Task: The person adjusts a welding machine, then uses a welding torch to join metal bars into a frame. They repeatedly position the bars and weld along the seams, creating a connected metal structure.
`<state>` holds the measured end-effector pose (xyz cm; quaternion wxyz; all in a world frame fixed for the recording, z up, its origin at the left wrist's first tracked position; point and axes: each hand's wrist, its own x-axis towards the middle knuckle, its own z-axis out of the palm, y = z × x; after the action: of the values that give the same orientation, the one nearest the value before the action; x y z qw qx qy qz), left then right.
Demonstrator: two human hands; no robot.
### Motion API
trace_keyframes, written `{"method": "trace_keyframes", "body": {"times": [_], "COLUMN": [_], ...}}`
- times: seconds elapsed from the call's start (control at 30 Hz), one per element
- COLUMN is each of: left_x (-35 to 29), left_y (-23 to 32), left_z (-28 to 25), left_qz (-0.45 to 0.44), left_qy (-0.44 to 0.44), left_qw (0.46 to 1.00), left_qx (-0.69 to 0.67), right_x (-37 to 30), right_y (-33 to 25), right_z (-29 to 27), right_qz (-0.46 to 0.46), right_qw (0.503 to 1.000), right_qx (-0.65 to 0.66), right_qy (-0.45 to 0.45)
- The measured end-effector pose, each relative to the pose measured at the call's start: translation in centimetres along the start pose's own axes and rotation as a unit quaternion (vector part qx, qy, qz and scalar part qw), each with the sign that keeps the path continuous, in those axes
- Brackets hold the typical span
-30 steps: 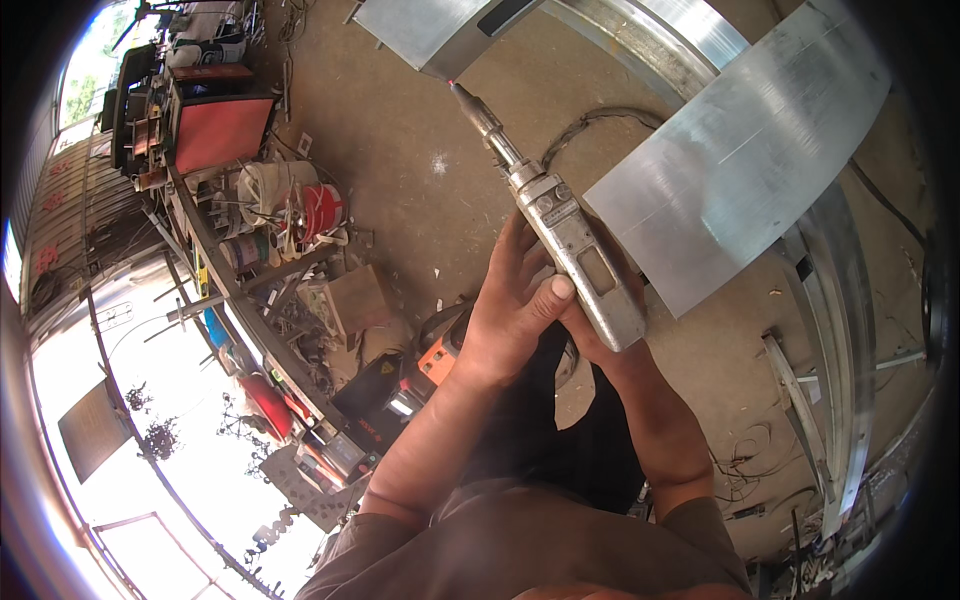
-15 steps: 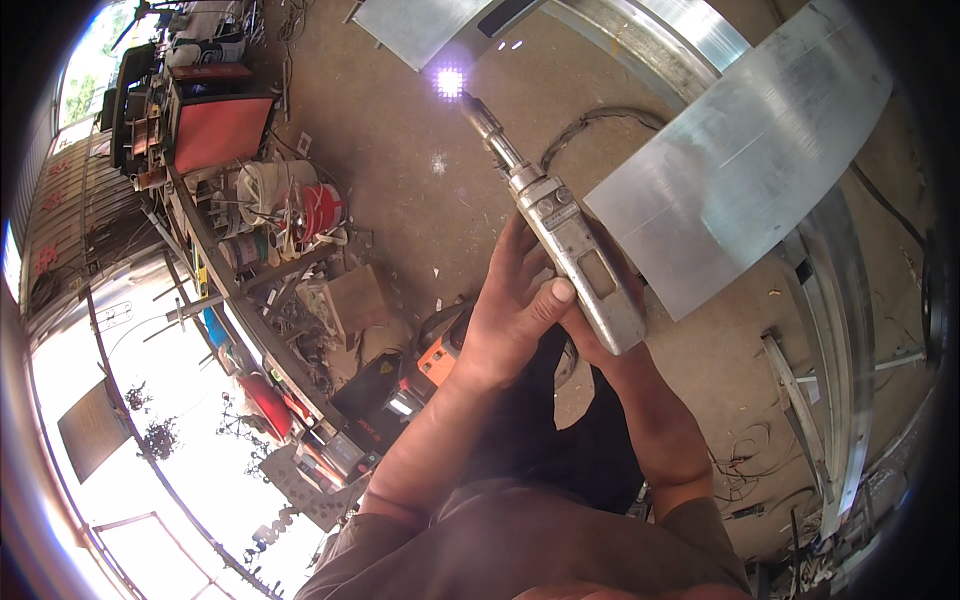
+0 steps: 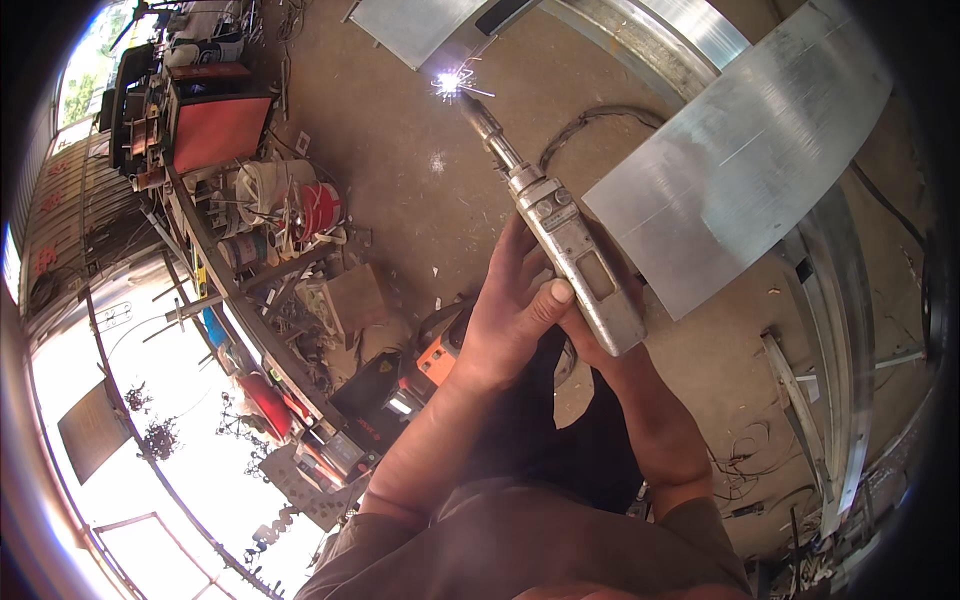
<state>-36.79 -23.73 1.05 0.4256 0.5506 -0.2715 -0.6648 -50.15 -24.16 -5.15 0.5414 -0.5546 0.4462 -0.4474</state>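
A metal hand-held welding gun (image 3: 566,236) points up and to the left, away from my body. Bright light and thin sparks (image 3: 450,84) burst at its nozzle, close to the near corner of a grey metal sheet (image 3: 412,30). My left hand (image 3: 512,322) is closed around the gun's left side, its thumb lying against the body. Underneath and to the right, my right hand (image 3: 584,338) also grips the gun; most of its fingers are hidden behind it.
A large curved metal sheet (image 3: 740,160) rises right of the gun, above curved metal rails (image 3: 835,330). A dark cable (image 3: 590,118) runs behind the gun. At left stand a red-fronted cabinet (image 3: 222,135), a red bucket (image 3: 322,208), a cardboard box (image 3: 358,298) and a cluttered bench (image 3: 235,290).
The violet glow at the nozzle has turned into a white flare throwing sparks. Both hands and the welding gun hold almost the same position.
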Motion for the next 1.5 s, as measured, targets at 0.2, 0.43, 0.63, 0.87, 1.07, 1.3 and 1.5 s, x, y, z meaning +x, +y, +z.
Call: {"method": "trace_keyframes", "body": {"times": [0.2, 0.43, 0.63, 0.87, 1.07, 1.3, 1.5], "left_x": [-0.2, -2.5, -8.5, -15.0, -13.8, -5.5, -1.8], "left_y": [-0.4, -1.1, -0.9, 1.6, 6.9, 13.4, 16.2], "left_z": [-0.4, -0.7, -0.7, 2.4, 6.1, 5.8, 4.5], "left_qz": [0.004, -0.027, -0.080, -0.040, -0.049, -0.076, -0.099], "left_qy": [-0.001, -0.023, -0.053, -0.126, -0.224, -0.253, -0.188], "left_qw": [1.000, 0.998, 0.992, 0.978, 0.935, 0.897, 0.901], "left_qx": [-0.007, -0.043, -0.076, -0.163, -0.270, -0.355, -0.379], "right_x": [-0.3, -3.0, -7.9, -10.6, -4.0, 8.3, 15.3], "right_y": [0.2, -0.8, -6.6, -16.7, -24.0, -29.5, -29.5], "right_z": [0.4, 0.8, -0.5, -5.0, -6.2, -3.9, -1.1], "right_qz": [-0.015, 0.021, 0.053, 0.048, -0.038, 0.113, 0.167], "right_qw": [0.999, 0.996, 0.996, 0.987, 0.980, 0.958, 0.944], "right_qx": [0.037, 0.078, 0.051, -0.002, -0.136, -0.217, -0.230], "right_qy": [0.031, 0.025, -0.058, -0.154, -0.137, -0.148, -0.167]}}
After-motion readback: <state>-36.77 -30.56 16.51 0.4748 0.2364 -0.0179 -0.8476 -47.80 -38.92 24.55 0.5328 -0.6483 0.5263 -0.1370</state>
